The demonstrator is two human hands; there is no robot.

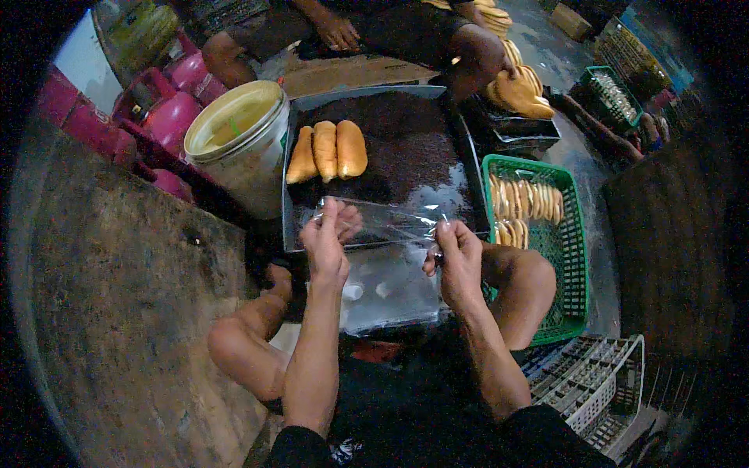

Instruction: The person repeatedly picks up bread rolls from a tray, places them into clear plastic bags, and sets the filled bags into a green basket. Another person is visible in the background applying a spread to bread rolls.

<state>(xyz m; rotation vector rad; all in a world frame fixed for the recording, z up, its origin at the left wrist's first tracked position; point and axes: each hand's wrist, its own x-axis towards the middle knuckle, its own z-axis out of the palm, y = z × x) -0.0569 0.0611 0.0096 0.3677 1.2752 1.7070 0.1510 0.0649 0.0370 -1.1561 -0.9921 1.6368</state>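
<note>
Between my two hands a clear plastic bag (386, 221) is stretched out flat. My left hand (330, 234) pinches one end of it with thumb and fingers. At the other end my right hand (456, 248) grips the film in curled fingers. Just beyond the bag, three long bread rolls (337, 151) lie side by side in a dark, metal-rimmed tray (404, 134), on its left part. A stack of clear plastic sheets or bags (392, 286) rests nearer to me, below the tray and between my knees.
A green plastic crate (576, 281) with rows of bagged rolls (521, 199) stands at right. Left of the tray is a white bucket (246, 158), with pink gas cylinders (172, 120) behind. Opposite, another person's hand (336, 32) shows near piled bread (521, 93). A grey crate (591, 386) lies lower right.
</note>
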